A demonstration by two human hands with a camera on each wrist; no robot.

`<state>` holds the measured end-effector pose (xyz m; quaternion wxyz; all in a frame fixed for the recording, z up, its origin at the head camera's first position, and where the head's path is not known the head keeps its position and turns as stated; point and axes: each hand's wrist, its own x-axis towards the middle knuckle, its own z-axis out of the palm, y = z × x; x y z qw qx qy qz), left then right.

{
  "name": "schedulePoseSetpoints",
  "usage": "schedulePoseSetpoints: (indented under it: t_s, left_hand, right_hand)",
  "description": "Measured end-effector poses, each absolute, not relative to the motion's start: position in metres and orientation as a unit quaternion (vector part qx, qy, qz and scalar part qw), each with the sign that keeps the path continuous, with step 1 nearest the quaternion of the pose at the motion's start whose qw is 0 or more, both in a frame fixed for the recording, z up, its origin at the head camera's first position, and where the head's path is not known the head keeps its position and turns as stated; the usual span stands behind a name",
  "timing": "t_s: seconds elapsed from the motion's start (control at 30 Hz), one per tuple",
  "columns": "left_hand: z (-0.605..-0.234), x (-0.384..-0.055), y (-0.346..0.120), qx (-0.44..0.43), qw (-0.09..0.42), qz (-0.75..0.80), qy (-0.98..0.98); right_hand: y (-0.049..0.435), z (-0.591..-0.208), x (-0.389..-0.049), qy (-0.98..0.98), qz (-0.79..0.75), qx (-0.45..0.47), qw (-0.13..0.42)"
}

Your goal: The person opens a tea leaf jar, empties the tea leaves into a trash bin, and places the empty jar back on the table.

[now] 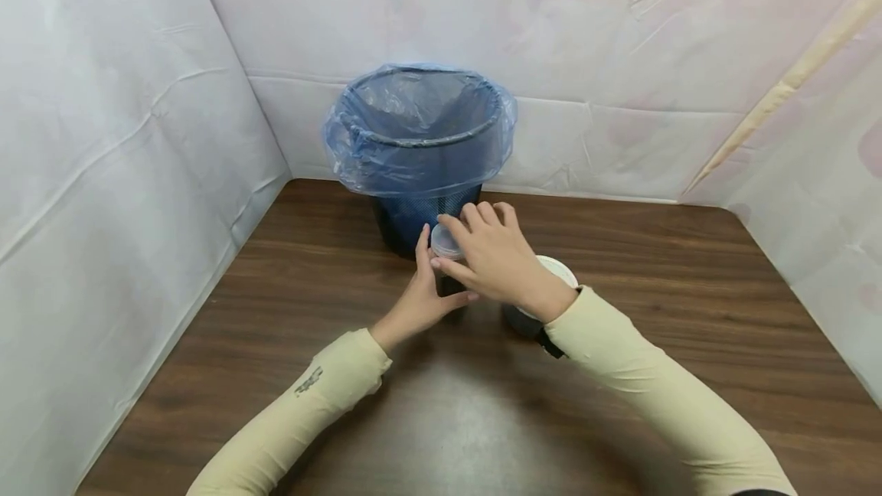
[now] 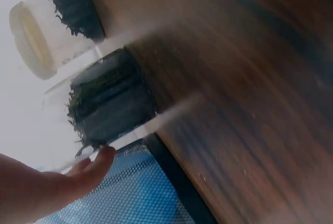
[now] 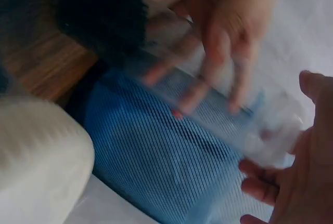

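Note:
A tall clear plastic jar (image 2: 112,99), its lower part full of dark, shredded-looking matter, stands upright on the table between my hands. My left hand (image 1: 416,303) grips its side, thumb on the near side and fingers along the left. In the right wrist view those left fingers (image 3: 195,96) lie blurred across the jar's clear wall. My right hand (image 1: 499,259) is over the jar's top, with thumb and fingers at opposite edges of the clear lid (image 1: 444,242). Just right of it, partly hidden by my right wrist, stands a second jar (image 2: 78,8) with a cream-white lid (image 1: 558,270).
Directly behind the jar is a black mesh bin (image 1: 393,224) lined with a blue plastic bag (image 1: 420,167), its mouth open upward. The brown wood-grain table (image 1: 689,312) reaches to pale cloth walls (image 1: 620,44) at the back and sides.

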<state>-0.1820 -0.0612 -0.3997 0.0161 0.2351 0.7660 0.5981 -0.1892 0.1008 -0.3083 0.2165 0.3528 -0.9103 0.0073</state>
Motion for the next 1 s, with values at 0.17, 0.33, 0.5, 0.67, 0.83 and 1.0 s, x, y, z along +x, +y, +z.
schedulePoseSetpoints:
  t_s: [0.17,0.33,0.5,0.67,0.83,1.0]
  left_hand:
    - [-0.382,-0.169,-0.057,0.230,-0.026,0.580,0.781]
    - [-0.362,-0.156,-0.052,0.203,-0.048,0.574,0.792]
    - [-0.377,-0.166,-0.050,0.213,-0.059,0.578,0.786]
    - [-0.399,-0.181,-0.050,0.244,-0.075,0.579,0.774]
    - [-0.393,-0.181,-0.052,0.289,-0.078,0.569,0.766]
    - [-0.381,-0.177,-0.054,0.324,-0.089,0.511,0.791]
  right_hand:
    - [0.091,-0.315,-0.189,-0.906,-0.016,0.345,0.245]
    - [0.090,-0.313,-0.191,-0.907,-0.015,0.349,0.235]
    - [0.093,-0.311,-0.192,-0.909,0.007,0.362,0.206]
    - [0.098,-0.309,-0.192,-0.901,0.039,0.388,0.190]
    - [0.109,-0.304,-0.187,-0.886,0.086,0.412,0.196]
    - [0.120,-0.303,-0.179,-0.872,0.126,0.426,0.207]
